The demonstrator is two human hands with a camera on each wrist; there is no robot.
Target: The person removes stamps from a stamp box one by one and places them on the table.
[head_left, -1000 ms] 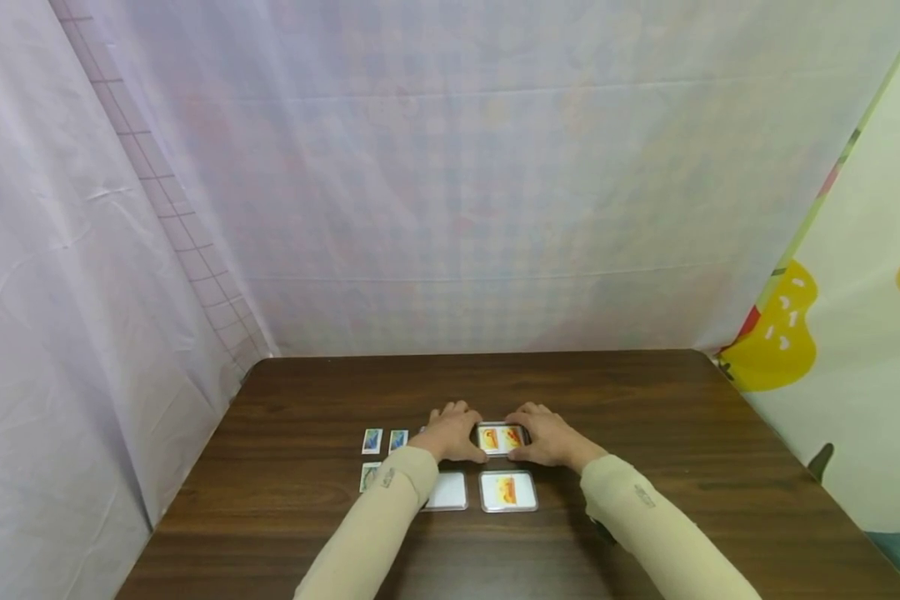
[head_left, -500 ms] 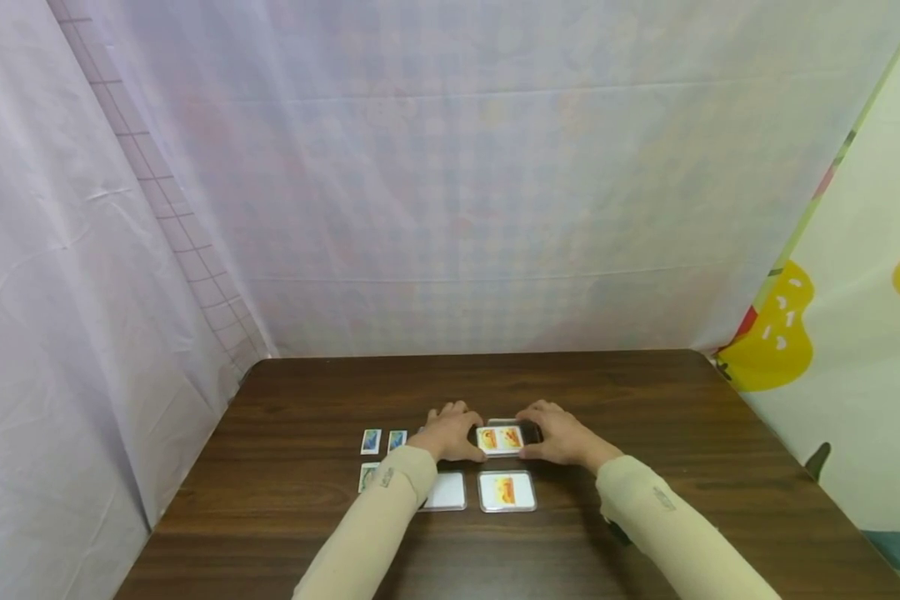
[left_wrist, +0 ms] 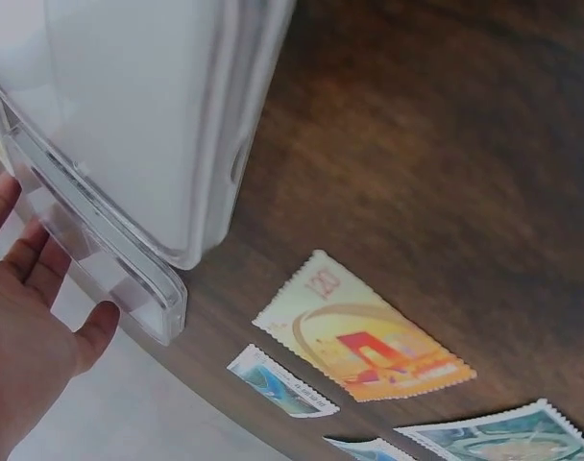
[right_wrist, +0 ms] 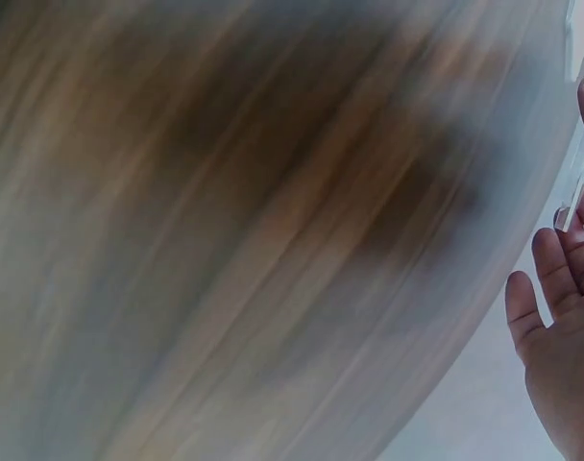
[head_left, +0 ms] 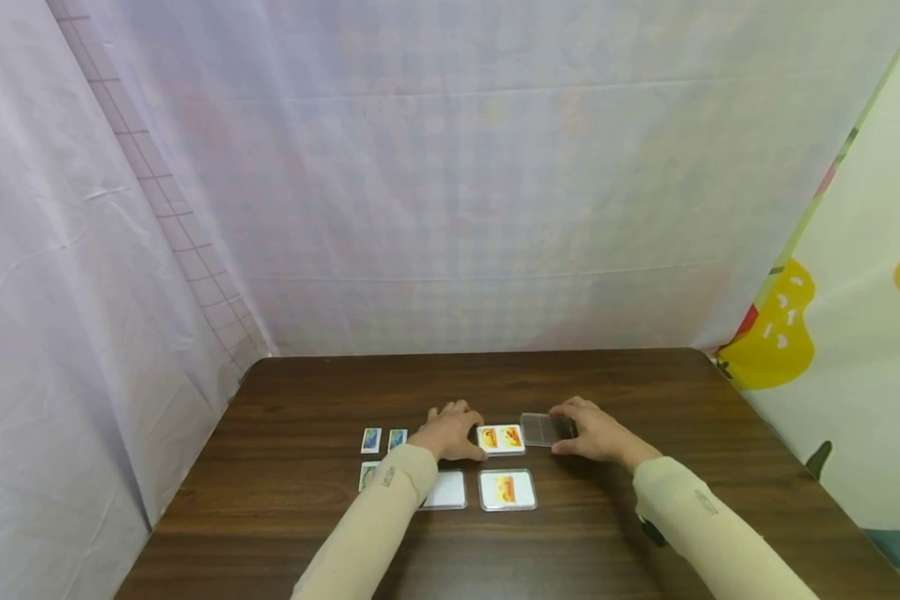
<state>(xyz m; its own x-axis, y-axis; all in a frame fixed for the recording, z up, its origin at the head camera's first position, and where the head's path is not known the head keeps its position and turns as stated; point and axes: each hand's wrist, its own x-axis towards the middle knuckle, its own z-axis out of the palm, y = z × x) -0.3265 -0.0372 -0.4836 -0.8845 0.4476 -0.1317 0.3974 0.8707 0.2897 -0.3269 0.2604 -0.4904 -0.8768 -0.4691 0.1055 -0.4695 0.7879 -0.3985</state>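
My left hand (head_left: 450, 435) grips the left end of a clear stamp case base (head_left: 500, 452), thumb and index finger at its two corners. Two orange stamps lie side by side on its white card. To the right, my right hand (head_left: 594, 432) pinches a transparent case lid (head_left: 538, 430) by its right end. The lid is tilted, its left edge close to the base. In the right wrist view the lid (right_wrist: 565, 216) shows only in part beside the fingers. Under the left hand, another clear case (left_wrist: 129, 288) shows in the left wrist view.
Nearer the body lie a case with one orange stamp (head_left: 528, 502) and a case with a white card (head_left: 450, 492). Loose stamps lie on the left: a blue one (head_left: 371, 440), a green one (head_left: 369, 476) and an orange one (left_wrist: 359, 346). Curtains (head_left: 450, 208) surround the brown table (head_left: 645, 400).
My right hand has lifted the clear lid off the base and carried it to the right, uncovering the two orange stamps. My left hand has stayed in place on the base.
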